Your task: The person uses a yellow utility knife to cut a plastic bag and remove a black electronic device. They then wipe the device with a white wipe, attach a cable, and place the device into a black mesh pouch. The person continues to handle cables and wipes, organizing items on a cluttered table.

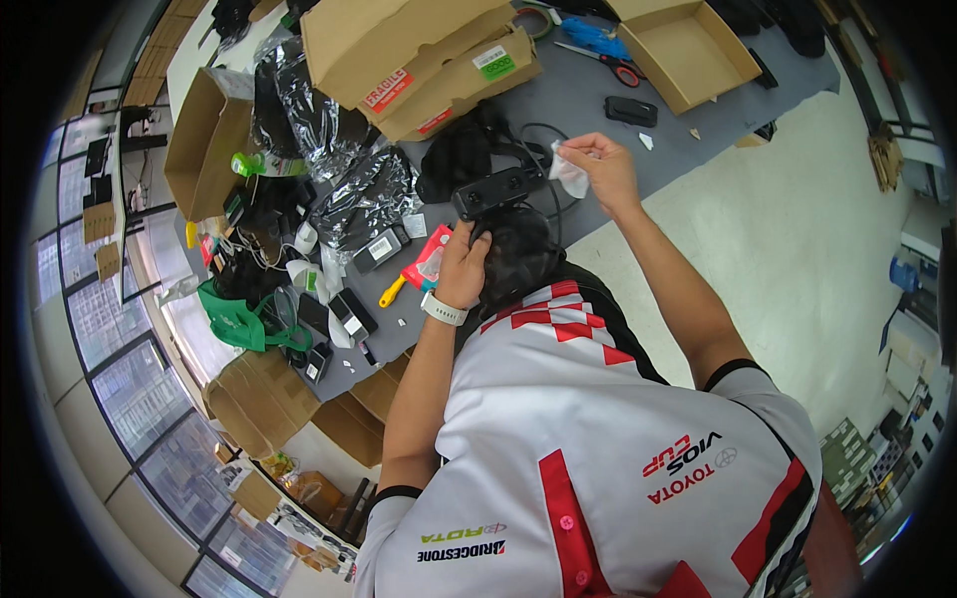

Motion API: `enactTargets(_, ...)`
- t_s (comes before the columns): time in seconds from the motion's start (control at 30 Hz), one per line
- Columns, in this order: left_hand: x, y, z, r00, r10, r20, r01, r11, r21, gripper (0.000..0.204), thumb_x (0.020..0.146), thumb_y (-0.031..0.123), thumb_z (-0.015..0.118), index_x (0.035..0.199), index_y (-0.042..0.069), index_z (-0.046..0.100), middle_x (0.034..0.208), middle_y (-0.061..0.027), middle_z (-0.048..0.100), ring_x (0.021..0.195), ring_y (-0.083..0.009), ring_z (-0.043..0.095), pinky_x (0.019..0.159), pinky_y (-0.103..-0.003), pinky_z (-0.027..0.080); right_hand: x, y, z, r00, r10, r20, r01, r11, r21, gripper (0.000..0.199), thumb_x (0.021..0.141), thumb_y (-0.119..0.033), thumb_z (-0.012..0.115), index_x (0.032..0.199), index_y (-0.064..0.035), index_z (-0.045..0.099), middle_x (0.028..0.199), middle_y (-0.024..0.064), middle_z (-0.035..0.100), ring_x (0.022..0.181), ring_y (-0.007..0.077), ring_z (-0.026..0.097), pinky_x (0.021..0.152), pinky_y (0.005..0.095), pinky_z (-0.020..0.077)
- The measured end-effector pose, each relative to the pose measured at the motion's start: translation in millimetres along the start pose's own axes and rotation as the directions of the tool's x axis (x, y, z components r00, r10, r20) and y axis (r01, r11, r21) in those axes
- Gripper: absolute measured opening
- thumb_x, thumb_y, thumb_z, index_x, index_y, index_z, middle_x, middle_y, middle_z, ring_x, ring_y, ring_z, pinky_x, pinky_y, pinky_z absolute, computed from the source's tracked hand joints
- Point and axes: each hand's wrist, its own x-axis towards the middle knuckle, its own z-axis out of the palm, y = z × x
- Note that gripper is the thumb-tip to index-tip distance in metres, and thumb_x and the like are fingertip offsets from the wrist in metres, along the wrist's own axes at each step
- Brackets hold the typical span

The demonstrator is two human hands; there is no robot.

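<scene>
The black camera bar sits on top of the person's head, above the near edge of the grey table, with a dark cable looping behind it. The left hand, with a white wristwatch below it, is curled shut against the left side of the head just under the bar, gripping its mount or strap; which of the two is hidden by the hair. The right hand is raised just right of the bar, thumb and fingers pinched closed on a small white wipe that hangs close to the bar's right end, seemingly not touching it

The step looks like wiping the bar's front. To do it well, the left hand should brace the bar so it does not tilt, while the right brings a clean fold of the wipe onto the glass with light, short strokes, clear of the cable

Further out lie crumpled silver foil bags, a yellow-handled tool, stacked cardboard boxes and red-handled scissors
</scene>
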Motion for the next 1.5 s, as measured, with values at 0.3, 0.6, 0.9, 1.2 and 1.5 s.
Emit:
enactTargets(0.3, 2.2, -27.3, -2.5, 0.990, 0.063, -0.125, -0.079, 0.989, -0.128, 0.039, 0.099, 0.004, 0.063, 0.138, 0.005, 0.063, 0.128, -0.0045, 0.069, 0.117, -0.0144, 0.062, 0.103, -0.032, 0.048, 10.2, 15.0, -50.8, 0.850, -0.416, 0.322, 0.355, 0.001, -0.935, 0.039, 0.100, -0.021, 0.071, 0.138, -0.0127, 0.068, 0.149, 0.0180, 0.059, 0.137, 0.0440, 0.052, 0.114, 0.0500, 0.0398)
enactTargets(0.6, 21.1, -29.2, 0.2, 0.993, 0.066, -0.097, -0.077, 0.990, -0.122, 0.049, 0.091, -0.004, 0.061, 0.140, 0.005, 0.059, 0.129, -0.0054, 0.069, 0.114, -0.0161, 0.064, 0.103, -0.033, 0.049, -45.4, -10.2, 32.4, 0.819, 0.098, 0.565, -0.130, 0.991, 0.017, 0.052, 0.093, -0.005, 0.080, 0.141, -0.0026, 0.061, 0.139, 0.0102, 0.065, 0.128, 0.0194, 0.061, 0.111, 0.0359, 0.0479)
enactTargets(0.9, -14.4, -19.6, -9.8, 0.963, 0.177, -0.205, -0.119, 0.956, 0.269, 0.061, 0.092, 0.027, 0.082, 0.142, 0.006, 0.054, 0.130, -0.0124, 0.065, 0.126, -0.0240, 0.062, 0.107, -0.040, 0.049, -29.5, 22.6, 21.0, 0.848, 0.224, 0.481, -0.231, 0.972, -0.046, 0.037, 0.101, -0.011, 0.072, 0.137, -0.0045, 0.064, 0.129, 0.0061, 0.070, 0.119, 0.0162, 0.065, 0.106, 0.0337, 0.0504)
enactTargets(1.2, -107.5, -103.4, -128.0, 0.818, 0.138, -0.559, 0.212, 0.830, 0.515, 0.020, 0.095, 0.015, 0.076, 0.110, 0.002, 0.071, 0.101, -0.0139, 0.077, 0.094, -0.0284, 0.075, 0.084, -0.038, 0.057, -6.8, -4.4, 20.1, 0.829, 0.237, 0.506, -0.269, 0.963, -0.010, 0.038, 0.107, -0.021, 0.066, 0.142, -0.0050, 0.062, 0.134, 0.0063, 0.068, 0.119, 0.0166, 0.065, 0.104, 0.0340, 0.0513)
enactTargets(1.5, -139.6, -124.9, -222.3, 0.649, 0.085, -0.756, 0.402, 0.806, 0.435, 0.011, 0.097, 0.013, 0.070, 0.096, 0.002, 0.066, 0.084, -0.0161, 0.072, 0.078, -0.0319, 0.072, 0.072, -0.043, 0.056, -14.4, -38.6, 43.6, 0.942, 0.095, 0.322, 0.004, 0.956, -0.295, 0.032, 0.102, -0.015, 0.072, 0.131, -0.0021, 0.069, 0.124, 0.0077, 0.073, 0.112, 0.0154, 0.067, 0.100, 0.0320, 0.0510)
